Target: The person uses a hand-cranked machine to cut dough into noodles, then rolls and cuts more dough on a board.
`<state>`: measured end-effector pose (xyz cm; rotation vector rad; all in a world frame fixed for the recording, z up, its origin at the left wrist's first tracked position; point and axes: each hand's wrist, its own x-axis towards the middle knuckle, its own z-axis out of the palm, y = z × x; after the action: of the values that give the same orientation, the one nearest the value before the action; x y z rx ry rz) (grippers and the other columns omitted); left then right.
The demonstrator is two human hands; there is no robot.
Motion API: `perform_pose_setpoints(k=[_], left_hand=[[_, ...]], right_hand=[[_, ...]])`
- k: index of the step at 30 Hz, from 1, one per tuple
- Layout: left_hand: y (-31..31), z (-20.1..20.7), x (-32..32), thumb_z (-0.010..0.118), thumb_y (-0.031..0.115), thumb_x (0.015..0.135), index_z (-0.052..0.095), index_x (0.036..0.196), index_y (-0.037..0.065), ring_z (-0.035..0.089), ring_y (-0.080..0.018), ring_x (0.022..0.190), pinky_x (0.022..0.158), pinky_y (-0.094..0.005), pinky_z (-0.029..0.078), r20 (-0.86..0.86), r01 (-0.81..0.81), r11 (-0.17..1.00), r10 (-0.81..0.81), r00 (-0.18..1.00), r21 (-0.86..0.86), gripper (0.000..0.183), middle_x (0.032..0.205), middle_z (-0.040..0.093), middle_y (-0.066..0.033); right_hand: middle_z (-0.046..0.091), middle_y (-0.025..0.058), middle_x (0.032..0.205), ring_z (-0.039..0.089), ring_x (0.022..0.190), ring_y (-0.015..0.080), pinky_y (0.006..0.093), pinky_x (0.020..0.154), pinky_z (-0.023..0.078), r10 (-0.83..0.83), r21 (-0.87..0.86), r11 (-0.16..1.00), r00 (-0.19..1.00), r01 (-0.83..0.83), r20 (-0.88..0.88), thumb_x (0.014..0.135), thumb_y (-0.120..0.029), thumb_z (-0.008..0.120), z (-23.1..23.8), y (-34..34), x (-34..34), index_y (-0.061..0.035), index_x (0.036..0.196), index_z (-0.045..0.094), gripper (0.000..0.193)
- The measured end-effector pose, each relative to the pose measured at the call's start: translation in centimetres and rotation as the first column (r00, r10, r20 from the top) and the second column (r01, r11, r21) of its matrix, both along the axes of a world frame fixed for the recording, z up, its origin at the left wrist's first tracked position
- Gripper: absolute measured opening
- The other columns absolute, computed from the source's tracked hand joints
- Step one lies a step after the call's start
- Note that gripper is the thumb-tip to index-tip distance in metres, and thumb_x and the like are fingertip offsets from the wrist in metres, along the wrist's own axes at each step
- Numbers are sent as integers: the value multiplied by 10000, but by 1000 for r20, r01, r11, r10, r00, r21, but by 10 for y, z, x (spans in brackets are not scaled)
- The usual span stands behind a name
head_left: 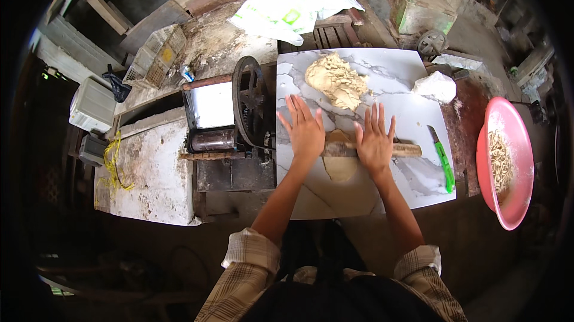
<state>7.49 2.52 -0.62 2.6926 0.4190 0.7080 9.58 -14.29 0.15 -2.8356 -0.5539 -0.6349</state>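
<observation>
A wooden rolling pin point(339, 149) lies crosswise over a flattened piece of dough point(340, 168) on the marble-patterned board point(418, 184). My left hand point(305, 129) rests flat over the pin's left end, its fingers stretched and spread. Toward the pin's right end, my right hand point(375, 143) lies flat on it in the same way, and the pin's tip sticks out beyond it. Both palms hide parts of the pin. Just beyond my hands sits a rough, crumbly mound of dough point(338, 80). To the right lies a knife point(441, 158) with a green handle.
Left of the board stands a roller machine point(212, 107) with a large iron wheel point(249, 104). A pink basin point(526, 161) holding pale strips is at the right. A white bag point(434, 86) lies at the board's far right corner, and a larger printed sack point(293, 8) lies behind.
</observation>
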Motion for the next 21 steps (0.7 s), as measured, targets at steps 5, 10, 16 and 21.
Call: perform_pose_setpoints(k=[5,10,16,21], left_hand=[[-14,-18,-71,390,245,944,301,1333,-141,204,-348,1379,1099,-563,86,-29,92,995,-91,995,31,556,1394,353,-266],[-6,-11,-56,409,248,934,342,1307,-145,218,-344,1376,1108,-543,92,-64,112,994,-113,992,-8,546,1379,374,-267],[8,2,7,405,272,943,292,1333,-140,193,-349,1379,1110,-539,91,-3,-10,1000,10,1000,13,579,1402,343,-256],[-7,-13,-61,425,240,933,339,1326,-113,270,-319,1357,1108,-504,173,-152,218,973,-206,967,69,535,1389,363,-247]], right_hand=[[430,121,1391,288,1364,254,499,1110,153,124,44,991,992,-124,-17,910,-262,449,-2,-16,-60,9,1213,547,418],[409,102,1411,282,1367,253,494,1109,155,92,-43,995,995,-91,27,914,-257,441,8,-4,-40,-9,1238,535,419],[431,142,1387,276,1368,234,486,1120,132,-10,66,998,998,5,68,951,-301,382,2,20,16,13,1243,530,454],[475,164,1341,340,1333,261,462,1100,225,113,95,989,994,-113,-1,903,-197,440,-1,-1,-43,33,1194,555,389]])
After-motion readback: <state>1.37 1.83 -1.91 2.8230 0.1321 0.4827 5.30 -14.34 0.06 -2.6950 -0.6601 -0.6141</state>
